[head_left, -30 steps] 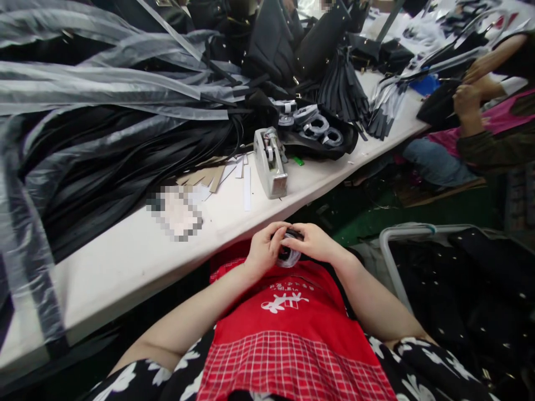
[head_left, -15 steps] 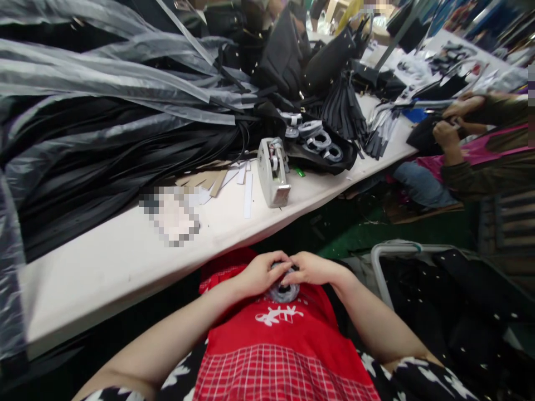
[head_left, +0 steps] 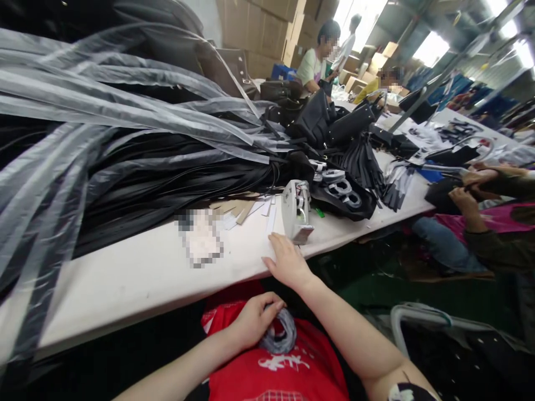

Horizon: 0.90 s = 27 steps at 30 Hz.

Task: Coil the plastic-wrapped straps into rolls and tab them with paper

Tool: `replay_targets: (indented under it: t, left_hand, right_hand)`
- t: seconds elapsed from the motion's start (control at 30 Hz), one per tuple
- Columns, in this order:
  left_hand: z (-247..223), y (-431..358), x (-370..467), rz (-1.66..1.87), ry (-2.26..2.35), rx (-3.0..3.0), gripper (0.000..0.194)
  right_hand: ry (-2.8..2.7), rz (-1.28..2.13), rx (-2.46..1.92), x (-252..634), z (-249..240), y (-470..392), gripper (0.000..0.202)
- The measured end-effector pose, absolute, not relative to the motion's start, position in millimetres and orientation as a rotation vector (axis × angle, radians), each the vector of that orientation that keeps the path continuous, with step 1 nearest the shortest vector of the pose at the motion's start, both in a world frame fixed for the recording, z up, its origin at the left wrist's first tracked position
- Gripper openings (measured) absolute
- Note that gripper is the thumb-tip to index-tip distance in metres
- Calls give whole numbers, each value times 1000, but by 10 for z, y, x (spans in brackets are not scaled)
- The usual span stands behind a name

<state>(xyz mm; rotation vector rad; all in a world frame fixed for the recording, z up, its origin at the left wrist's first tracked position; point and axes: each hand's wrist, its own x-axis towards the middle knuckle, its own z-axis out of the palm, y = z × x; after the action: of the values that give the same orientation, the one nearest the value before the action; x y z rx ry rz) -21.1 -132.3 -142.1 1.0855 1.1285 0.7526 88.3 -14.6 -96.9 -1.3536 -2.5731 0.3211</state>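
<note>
My left hand (head_left: 258, 322) is closed on a coiled strap wrapped in clear plastic (head_left: 286, 337), held in front of my red apron (head_left: 311, 356). My right hand (head_left: 287, 263) reaches over the table's front edge with its fingers apart and holds nothing visible. Just beyond its fingers stands a light grey tape dispenser (head_left: 288, 214). A white paper strip (head_left: 271, 216) lies by the fingertips. Similar wrapped coils (head_left: 343, 188) rest on black material behind the dispenser.
Long black straps (head_left: 167, 192), partly in plastic sleeves, cover the table's left side. Tan card strips (head_left: 240, 210) lie in front of them, near a blurred-out object (head_left: 203, 236). Black bags (head_left: 313, 120) are piled behind. A co-worker's hands (head_left: 466, 192) work at right. A metal-framed cart (head_left: 397, 328) stands lower right.
My right hand has let go of the coil and moved forward to the table near the dispenser. My left hand keeps the coil. The view has tilted up, showing more of the room.
</note>
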Motion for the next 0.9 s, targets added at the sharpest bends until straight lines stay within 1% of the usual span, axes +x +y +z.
replay_targets:
  t: [0.03,0.1,0.17,0.23,0.33,0.5,0.63,0.73,0.83,0.9]
  left_hand:
    - [-1407,-1331,-236,760,1135,1088,28]
    - [-1391,-1348,-281,780,1148,1095,27]
    - [-1393,-1363,-315,792,1161,1090,26]
    - [-1405,-1370,-333,778,1162,1050,28]
    - [-1413,-1362,-328,755,1133,1004,29]
    - [-1383,-1317,-297,755,1085,1052,30]
    - [-1416,-1285,-277,726,1007,991,41]
    - [-1479,-1267,-258,683,956,872,46]
    - [-1523,-1249,-230,647,916,823,49]
    - [-1525,-1236,-207,642,911,834,50]
  right_hand:
    - [-2630,209,-1360,799,-1061,-97,45]
    - [-2703,52,-1372,713,-1211,-23,38]
    - [-2744,-5,-1324,728,-1267,31,30]
    - [-2723,5,-1270,817,-1204,65,28]
    - [-2438,174,-1250,1002,-952,51,26]
    - [-1721,801,-1329,1324,-483,-183,25]
    - [-1443,1156,-1333,1696,-216,-462,29]
    - [-1410,1217,-1311,2000,-87,-677,30]
    - [-1515,1128,-1392,2202,-38,-891,25]
    - [-1678,993,-1511,2252,-40,-1017,18]
